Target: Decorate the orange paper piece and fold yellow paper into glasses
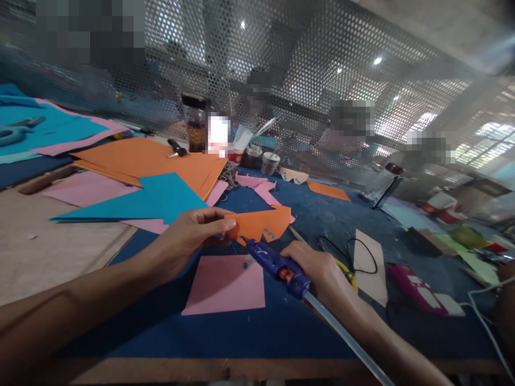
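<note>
Between the thumb and fingers of my left hand (201, 230) is the left end of an orange paper cutout (257, 221). Small blue dots sit in a row near a notch in its lower edge. My right hand (316, 262) is wrapped round a blue hot glue gun (273, 262), with a long clear glue stick (346, 332) running out of its back. The gun's nozzle points at the cutout's lower left edge; whether it touches I cannot tell. Below lies a pink paper sheet (225, 287), with a small teal bead (245, 265) near its top edge.
Blue paper (161, 198) and orange sheets (148, 158) lie at the left, scissors (18, 131) beyond. Cups (270, 162) and a dark-lidded jar (195, 123) stand by the mesh partition (306, 69). At right are a magenta phone-like object (416, 289), a beige sheet (370, 268) and cables.
</note>
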The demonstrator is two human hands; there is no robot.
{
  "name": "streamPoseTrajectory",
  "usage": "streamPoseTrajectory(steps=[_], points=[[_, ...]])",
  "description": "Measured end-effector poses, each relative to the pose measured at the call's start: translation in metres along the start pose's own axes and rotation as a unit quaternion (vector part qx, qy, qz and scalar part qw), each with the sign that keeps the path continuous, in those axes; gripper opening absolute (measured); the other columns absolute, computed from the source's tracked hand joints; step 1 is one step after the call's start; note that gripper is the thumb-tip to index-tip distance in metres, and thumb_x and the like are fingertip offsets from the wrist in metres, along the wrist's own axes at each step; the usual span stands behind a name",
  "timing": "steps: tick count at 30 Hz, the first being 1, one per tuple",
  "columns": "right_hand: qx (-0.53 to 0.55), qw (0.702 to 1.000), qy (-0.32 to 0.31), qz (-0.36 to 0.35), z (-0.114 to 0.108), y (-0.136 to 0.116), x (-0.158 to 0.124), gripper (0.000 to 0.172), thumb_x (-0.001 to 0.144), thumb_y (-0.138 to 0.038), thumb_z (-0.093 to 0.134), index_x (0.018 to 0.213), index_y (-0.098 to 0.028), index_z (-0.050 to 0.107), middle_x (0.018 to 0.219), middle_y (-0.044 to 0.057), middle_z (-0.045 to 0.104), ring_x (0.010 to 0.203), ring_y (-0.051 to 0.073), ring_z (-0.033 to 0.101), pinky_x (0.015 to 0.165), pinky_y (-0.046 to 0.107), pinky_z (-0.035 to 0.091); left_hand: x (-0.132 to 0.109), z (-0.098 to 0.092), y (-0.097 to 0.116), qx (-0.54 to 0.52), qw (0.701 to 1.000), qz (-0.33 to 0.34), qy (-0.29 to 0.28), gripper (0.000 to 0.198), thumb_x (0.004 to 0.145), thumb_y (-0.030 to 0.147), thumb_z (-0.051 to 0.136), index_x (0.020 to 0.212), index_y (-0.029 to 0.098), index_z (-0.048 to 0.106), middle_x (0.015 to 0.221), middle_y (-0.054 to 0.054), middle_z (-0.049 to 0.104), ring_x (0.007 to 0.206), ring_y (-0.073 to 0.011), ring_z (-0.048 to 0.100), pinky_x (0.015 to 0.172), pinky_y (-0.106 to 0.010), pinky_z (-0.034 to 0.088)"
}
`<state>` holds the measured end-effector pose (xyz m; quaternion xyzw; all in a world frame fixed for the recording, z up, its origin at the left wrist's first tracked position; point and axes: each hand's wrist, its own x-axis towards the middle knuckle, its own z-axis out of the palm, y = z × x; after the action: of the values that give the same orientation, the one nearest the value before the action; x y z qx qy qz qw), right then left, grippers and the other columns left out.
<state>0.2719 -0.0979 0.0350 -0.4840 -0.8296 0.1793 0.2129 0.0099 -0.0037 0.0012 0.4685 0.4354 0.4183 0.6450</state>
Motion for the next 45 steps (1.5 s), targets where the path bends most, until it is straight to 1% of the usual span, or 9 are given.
streamPoseTrajectory(steps=[13, 19, 26, 33, 41, 45], points=[[-0.009, 1.0, 0.011, -0.006, 0.0011, 0.0006, 0.0013, 0.021, 0.088, -0.007, 0.059, 0.102, -0.022, 0.061, 0.096, -0.001, 0.064, 0.085, 0.015, 0.064, 0.071, 0.026, 0.036, 0.0, -0.0002, 0.0001, 0.008, 1.0, 0.002, -0.008, 0.027, 0.071, 0.043, 0.092, 0.087, 0.023, 0.082, 0.09, -0.003, 0.08, 0.081, -0.0167, 0.072, 0.074, -0.026, 0.059], [-0.013, 1.0, 0.018, -0.014, 0.0019, 0.002, 0.0008, 0.017, 0.089, -0.01, 0.059, 0.101, -0.022, 0.06, 0.095, -0.001, 0.063, 0.084, 0.015, 0.063, 0.071, 0.026, 0.036, 0.0001, -0.0005, 0.0002, 0.009, 1.0, 0.002, -0.007, 0.027, 0.072, 0.043, 0.091, 0.087, 0.023, 0.082, 0.088, -0.002, 0.08, 0.081, -0.0168, 0.073, 0.073, -0.026, 0.059], [-0.031, 0.999, 0.012, -0.008, 0.0027, 0.0016, 0.0004, 0.02, 0.088, -0.008, 0.059, 0.102, -0.022, 0.059, 0.095, -0.001, 0.063, 0.083, 0.015, 0.062, 0.071, 0.027, 0.035, 0.0001, 0.0, 0.001, 0.009, 1.0, -0.003, -0.004, 0.027, 0.072, 0.044, 0.091, 0.088, 0.024, 0.081, 0.089, -0.003, 0.081, 0.08, -0.0165, 0.073, 0.073, -0.026, 0.058], [-0.036, 0.999, 0.009, -0.018, 0.0026, 0.0037, 0.0011, 0.019, 0.089, -0.01, 0.059, 0.104, -0.022, 0.059, 0.096, 0.0, 0.064, 0.087, 0.017, 0.064, 0.072, 0.027, 0.036, -0.0024, -0.0004, 0.0022, 0.01, 1.0, -0.005, -0.009, 0.027, 0.073, 0.043, 0.091, 0.088, 0.023, 0.081, 0.09, -0.003, 0.081, 0.082, -0.0165, 0.072, 0.075, -0.026, 0.058], [-0.039, 0.999, 0.005, -0.018, 0.0029, 0.0024, 0.0006, 0.016, 0.093, -0.011, 0.058, 0.105, -0.022, 0.06, 0.096, 0.001, 0.066, 0.086, 0.017, 0.064, 0.072, 0.027, 0.036, -0.001, 0.0001, 0.0015, 0.015, 1.0, 0.0, -0.009, 0.026, 0.073, 0.042, 0.089, 0.089, 0.023, 0.08, 0.093, -0.005, 0.081, 0.082, -0.019, 0.073, 0.075, -0.03, 0.059], [-0.036, 0.999, 0.004, -0.018, 0.0019, 0.001, 0.0008, 0.015, 0.093, -0.012, 0.059, 0.105, -0.022, 0.06, 0.096, 0.001, 0.066, 0.086, 0.017, 0.064, 0.073, 0.027, 0.037, -0.001, 0.0008, 0.0019, 0.017, 1.0, 0.0, -0.008, 0.027, 0.074, 0.042, 0.089, 0.09, 0.023, 0.081, 0.093, -0.005, 0.082, 0.084, -0.0193, 0.074, 0.075, -0.029, 0.059]])
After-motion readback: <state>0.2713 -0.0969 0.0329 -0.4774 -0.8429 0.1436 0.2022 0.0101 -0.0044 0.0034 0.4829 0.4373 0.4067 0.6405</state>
